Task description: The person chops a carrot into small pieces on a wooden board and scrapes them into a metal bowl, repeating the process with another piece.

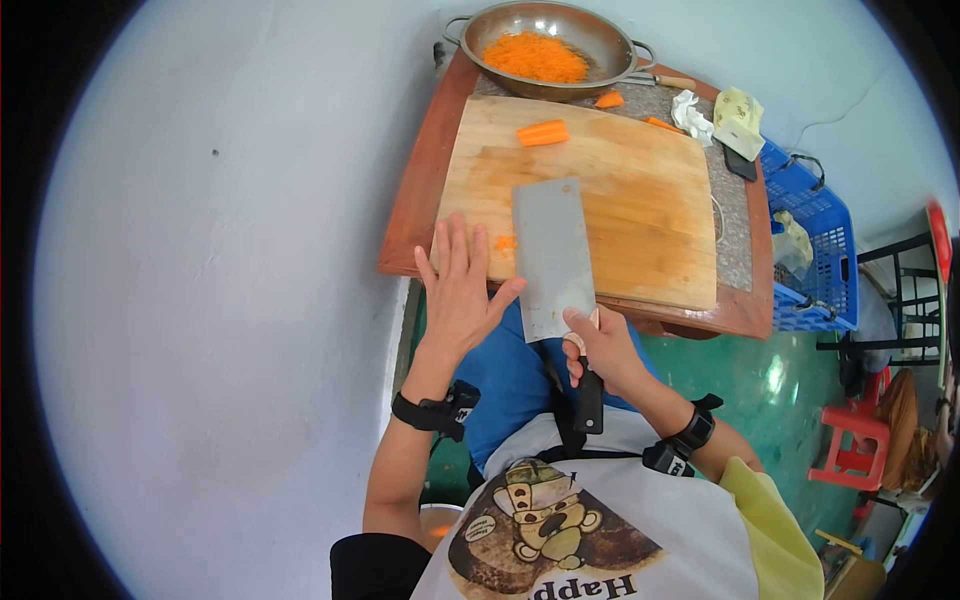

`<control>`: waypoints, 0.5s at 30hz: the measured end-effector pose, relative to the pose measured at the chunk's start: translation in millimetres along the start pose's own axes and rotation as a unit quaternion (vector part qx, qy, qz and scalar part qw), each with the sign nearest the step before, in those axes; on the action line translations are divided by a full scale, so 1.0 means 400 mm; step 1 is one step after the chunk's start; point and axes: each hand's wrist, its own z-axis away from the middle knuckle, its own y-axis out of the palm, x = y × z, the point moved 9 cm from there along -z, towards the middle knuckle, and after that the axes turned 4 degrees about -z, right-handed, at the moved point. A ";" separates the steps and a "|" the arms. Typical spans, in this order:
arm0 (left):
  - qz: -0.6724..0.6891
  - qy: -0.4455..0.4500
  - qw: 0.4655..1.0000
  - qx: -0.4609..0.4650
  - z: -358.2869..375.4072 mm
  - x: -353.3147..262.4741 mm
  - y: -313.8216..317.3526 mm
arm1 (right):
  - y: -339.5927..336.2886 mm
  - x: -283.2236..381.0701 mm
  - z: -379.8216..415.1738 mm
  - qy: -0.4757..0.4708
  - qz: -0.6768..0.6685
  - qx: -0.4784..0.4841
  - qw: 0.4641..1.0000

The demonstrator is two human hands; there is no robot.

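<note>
My right hand [605, 352] grips a cleaver [553, 250] by its black handle, the broad blade lying over the near part of the wooden cutting board [640, 215]. Left of the blade, my left hand [460, 290] is spread, fingers stretched over the board's near left corner. Small orange carrot bits [506, 243] lie between its fingers and the blade. Farther back on the board sits a cut carrot piece [543, 133]. Behind the board, a metal pan [480, 72] with two handles holds shredded carrot [537, 57].
A carrot end [609, 100], crumpled tissue [691, 117], a tissue pack [738, 118] and a dark phone [740, 163] lie along the table's right side. A blue crate [815, 240] stands right of the table, a red stool [853, 440] beyond. A wall [220, 300] borders the left.
</note>
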 end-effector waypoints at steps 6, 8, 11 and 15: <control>0.003 0.010 1.000 0.002 -0.020 -0.016 0.009 | 0.003 0.000 -0.002 0.006 0.000 -0.004 1.000; 0.006 0.017 1.000 0.000 -0.023 -0.023 0.011 | 0.006 0.007 0.001 0.003 0.006 -0.005 1.000; -0.002 0.018 1.000 0.003 -0.024 -0.027 0.011 | 0.007 0.007 -0.001 0.006 0.007 -0.001 1.000; -0.002 0.016 1.000 0.005 -0.024 -0.028 0.009 | 0.017 0.011 -0.007 0.004 0.014 0.020 1.000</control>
